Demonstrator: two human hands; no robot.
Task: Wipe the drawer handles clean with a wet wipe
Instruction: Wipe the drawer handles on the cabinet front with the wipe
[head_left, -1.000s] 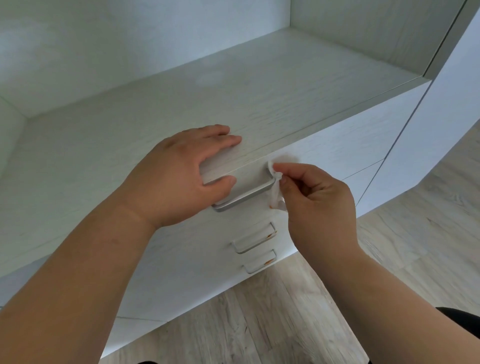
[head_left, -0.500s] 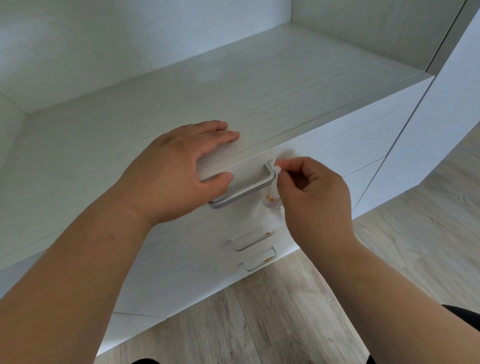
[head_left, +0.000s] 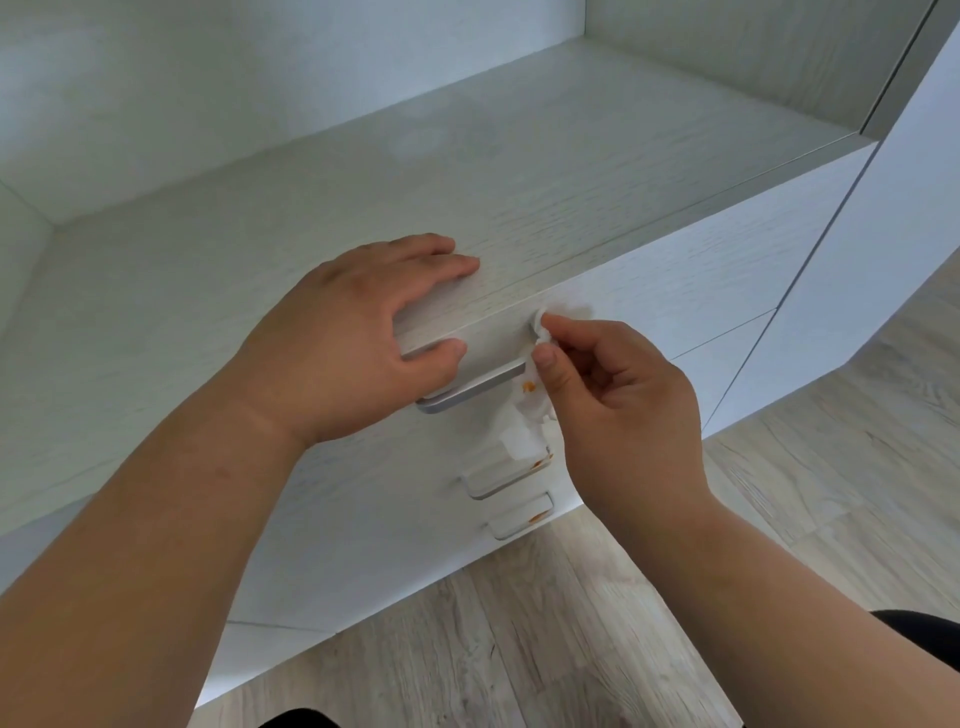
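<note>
A white drawer unit (head_left: 675, 291) carries three silver bar handles, one below the other. The top handle (head_left: 475, 389) is partly covered by my left hand (head_left: 358, 338), whose fingers lie flat on the cabinet top while the thumb rests on the drawer front behind the bar. My right hand (head_left: 618, 410) pinches a white wet wipe (head_left: 524, 415) against the handle's right end. The wipe hangs down and shows an orange smear. Orange marks sit on the right ends of the middle handle (head_left: 506, 478) and the bottom handle (head_left: 519, 519).
The cabinet top (head_left: 467, 171) forms a recessed shelf with walls at the back and both sides. A tall white panel (head_left: 893, 208) stands to the right. Light wood flooring (head_left: 519, 649) runs below the drawers.
The wipe slid along the right end of the top handle and now hangs lower, unfolded, with an orange smear showing. My left hand has stayed in place.
</note>
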